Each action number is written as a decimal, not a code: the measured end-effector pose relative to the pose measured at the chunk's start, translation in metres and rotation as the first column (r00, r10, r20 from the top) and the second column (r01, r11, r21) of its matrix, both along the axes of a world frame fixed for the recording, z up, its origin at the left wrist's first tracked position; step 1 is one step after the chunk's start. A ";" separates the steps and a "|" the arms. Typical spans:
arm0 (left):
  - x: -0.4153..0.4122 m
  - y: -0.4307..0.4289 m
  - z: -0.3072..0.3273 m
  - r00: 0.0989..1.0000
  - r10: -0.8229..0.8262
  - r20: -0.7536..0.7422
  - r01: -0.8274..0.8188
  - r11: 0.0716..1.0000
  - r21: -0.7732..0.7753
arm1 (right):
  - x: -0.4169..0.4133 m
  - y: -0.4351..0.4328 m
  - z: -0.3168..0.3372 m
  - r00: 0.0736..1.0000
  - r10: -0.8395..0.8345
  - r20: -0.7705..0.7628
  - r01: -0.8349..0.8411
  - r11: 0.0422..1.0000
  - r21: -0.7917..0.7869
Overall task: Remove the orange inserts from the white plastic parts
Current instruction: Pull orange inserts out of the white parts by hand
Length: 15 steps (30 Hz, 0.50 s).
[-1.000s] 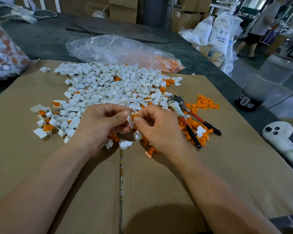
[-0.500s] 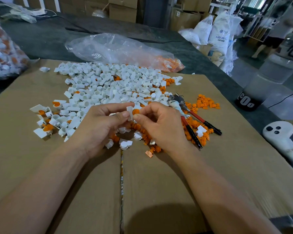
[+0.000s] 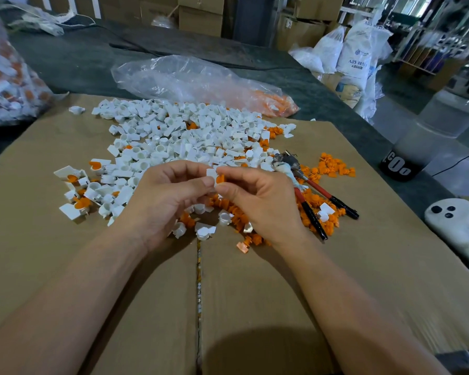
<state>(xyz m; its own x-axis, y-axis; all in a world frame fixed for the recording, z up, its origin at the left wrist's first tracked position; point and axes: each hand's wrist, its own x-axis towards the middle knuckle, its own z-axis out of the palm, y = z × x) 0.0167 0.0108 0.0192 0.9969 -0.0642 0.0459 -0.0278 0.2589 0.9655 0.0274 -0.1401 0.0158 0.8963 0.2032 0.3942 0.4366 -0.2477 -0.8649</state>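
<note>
Head view: the white plastic part (image 3: 211, 174) is up between my two hands over the cardboard sheet (image 3: 282, 280), just in front of the heap of white parts (image 3: 190, 136). My left hand (image 3: 168, 196) pinches it between thumb and forefinger. My right hand (image 3: 260, 201) pinches the orange insert (image 3: 220, 179) that shows at the part's right side, touching it. The part is small and blocky, and the insert is a bright orange nub. Under my right hand lie loose orange inserts (image 3: 333, 166) and a few white pieces. Red-and-black-handled pliers (image 3: 309, 193) rest on them, just to the right. Beyond the heap lies a clear plastic bag (image 3: 190, 79), mostly slack, with orange pieces gathered in its right end. At the far left edge a second clear bag (image 3: 8, 82) is full of white and orange pieces, too blurred to tell apart
</note>
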 end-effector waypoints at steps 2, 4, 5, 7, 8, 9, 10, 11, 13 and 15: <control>0.000 0.001 0.000 1.000 0.011 0.003 -0.012 1.000 0.021 | 0.000 0.000 -0.001 1.000 -0.007 0.023 0.007 1.000 -0.014; 0.001 0.001 -0.001 0.999 0.030 0.014 -0.031 0.997 0.069 | -0.001 0.001 -0.003 0.999 -0.015 0.047 0.016 1.000 -0.025; 0.001 0.001 -0.001 0.999 0.037 0.017 -0.039 0.995 0.087 | 0.000 0.001 -0.004 0.998 -0.017 0.057 0.019 0.999 -0.026; 0.001 0.001 -0.001 0.999 0.046 0.016 -0.047 0.995 0.093 | 0.001 0.001 -0.005 0.998 -0.016 0.066 0.017 1.000 -0.016; 0.000 0.000 -0.001 0.999 0.052 0.016 -0.053 0.994 0.093 | 0.001 0.001 -0.005 0.997 -0.014 0.069 0.015 1.000 -0.013; 0.000 0.000 0.000 0.998 0.059 0.018 -0.061 0.993 0.101 | 0.002 0.001 -0.006 0.997 -0.011 0.075 0.013 1.000 -0.017; -0.001 0.000 0.000 0.998 0.067 0.022 -0.069 0.990 0.122 | 0.002 0.001 -0.006 0.996 -0.011 0.084 0.013 1.000 -0.028; -0.001 -0.001 0.001 0.997 0.075 0.028 -0.078 0.985 0.154 | 0.002 0.001 -0.007 0.996 -0.010 0.092 0.013 0.999 -0.041; -0.001 -0.001 0.001 0.995 0.097 0.035 -0.102 0.971 0.218 | 0.001 0.001 -0.007 0.997 0.006 0.072 -0.003 0.999 -0.049; -0.002 -0.002 0.002 0.994 0.110 0.026 -0.113 0.969 0.221 | 0.000 0.002 -0.005 0.999 0.035 0.012 -0.034 0.999 -0.031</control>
<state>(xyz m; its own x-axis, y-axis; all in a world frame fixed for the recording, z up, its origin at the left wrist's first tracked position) 0.0150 0.0091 0.0214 0.9977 0.0370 0.0566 -0.0578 0.0326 0.9978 0.0273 -0.1382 0.0104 0.8837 0.2463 0.3980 0.4557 -0.2588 -0.8517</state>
